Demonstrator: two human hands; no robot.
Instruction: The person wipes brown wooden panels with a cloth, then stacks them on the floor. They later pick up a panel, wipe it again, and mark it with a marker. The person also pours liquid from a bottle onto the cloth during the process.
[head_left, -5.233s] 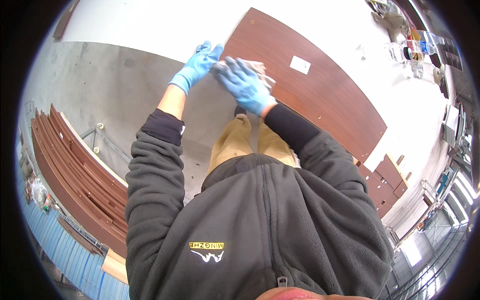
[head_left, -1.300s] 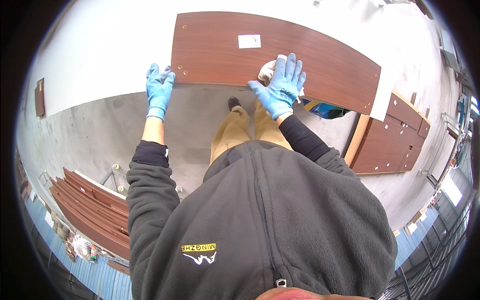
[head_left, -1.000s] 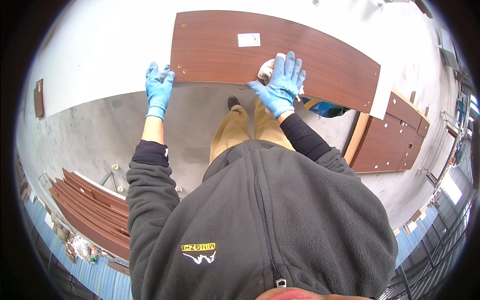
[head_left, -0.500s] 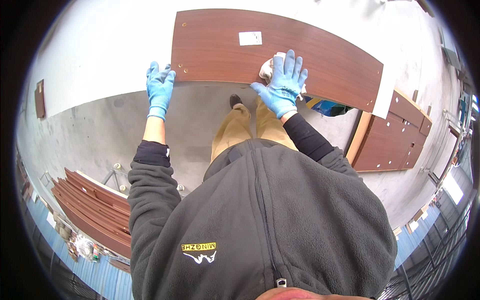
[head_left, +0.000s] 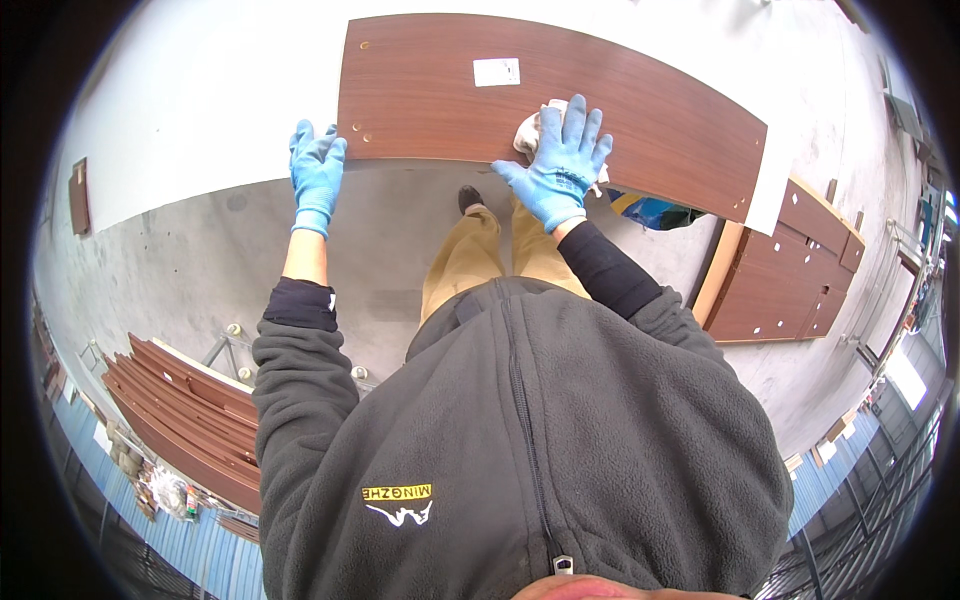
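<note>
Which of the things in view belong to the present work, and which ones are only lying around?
In the work:
- large brown panel, left hand beside its left end
- pale cloth, under the right hand
- white surface beneath

Lying around, apparently:
- stacked brown boards, lower left
- small brown piece, far left

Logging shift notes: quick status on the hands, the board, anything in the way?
Right hand spread over cloth on brown board. Left hand by board's left end. White label beyond cloth.
</note>
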